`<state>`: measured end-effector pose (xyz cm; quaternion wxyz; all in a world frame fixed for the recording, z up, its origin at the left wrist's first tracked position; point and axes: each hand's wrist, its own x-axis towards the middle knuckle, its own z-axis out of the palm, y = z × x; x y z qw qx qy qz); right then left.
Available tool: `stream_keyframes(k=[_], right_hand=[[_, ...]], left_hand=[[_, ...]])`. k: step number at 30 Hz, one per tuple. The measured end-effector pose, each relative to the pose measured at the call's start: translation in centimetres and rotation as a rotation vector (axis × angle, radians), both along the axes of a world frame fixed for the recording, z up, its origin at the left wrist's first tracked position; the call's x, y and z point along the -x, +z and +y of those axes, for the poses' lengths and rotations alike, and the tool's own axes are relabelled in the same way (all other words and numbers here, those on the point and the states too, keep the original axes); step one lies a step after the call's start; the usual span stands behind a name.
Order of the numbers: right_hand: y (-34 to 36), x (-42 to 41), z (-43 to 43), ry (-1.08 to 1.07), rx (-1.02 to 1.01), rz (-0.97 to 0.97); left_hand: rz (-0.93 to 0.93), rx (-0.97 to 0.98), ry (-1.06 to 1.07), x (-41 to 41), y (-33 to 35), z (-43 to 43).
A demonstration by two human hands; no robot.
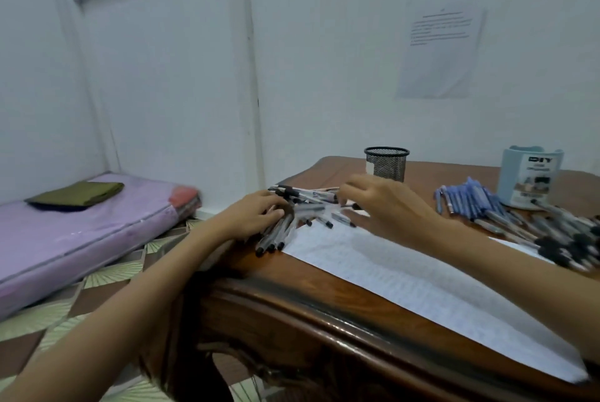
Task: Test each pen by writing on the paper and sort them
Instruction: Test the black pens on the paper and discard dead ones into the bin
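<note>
facing wall (324,77): white; we see a printed sheet (438,51) stuck to it, its text too blurred to read.
table (324,310): dark carved wood, filling our lower right.
mattress (81,239): lilac, on the floor at our left, with a folded olive cloth (78,194) on top.
paper (406,271): a long white sheet lying along the table, between the two lots of pens.
right pen heap (552,239): black-capped pens piled at the paper's right end, with blue pens (467,203) just behind.
left pen pile (311,207): clear black-capped pens at the table's far left corner.
left hand (256,216): our fingers curl over a bundle from the left pen pile.
right hand (386,207): fingers spread and bent, tips at the pile; we cannot tell whether they pinch a pen.
organiser (529,177): pale blue, behind the blue pens.
mesh cup (386,163): black, upright, behind our right hand.
</note>
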<state>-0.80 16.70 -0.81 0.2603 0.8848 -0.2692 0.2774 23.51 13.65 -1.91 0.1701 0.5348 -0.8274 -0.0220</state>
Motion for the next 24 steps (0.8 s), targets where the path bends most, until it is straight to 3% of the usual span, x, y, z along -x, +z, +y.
stream_keyframes(k=[6,10,15,17,24], right_hand=[[1.4,6.5,1.4,-0.249,-0.262,-0.509],[2.3,10.7,3.5,-0.273,-0.432,-0.724],[2.8,13.2,4.2,-0.191,-0.736,-1.142],[2.9,13.5,4.3,-0.189,-0.766,-1.194],[2.2,14.8,4.8,-0.270,-0.856,-1.103]], left_hand=[[0.018,0.018,-0.128,4.9,2.7,-0.7],[-0.079,0.002,-0.262,10.1,3.7,-0.8],[-0.237,-0.076,-0.430,16.8,3.3,-0.3],[-0.249,-0.128,-0.441,19.1,2.7,-0.3],[-0.165,-0.286,-0.498,22.2,-1.3,-0.9]])
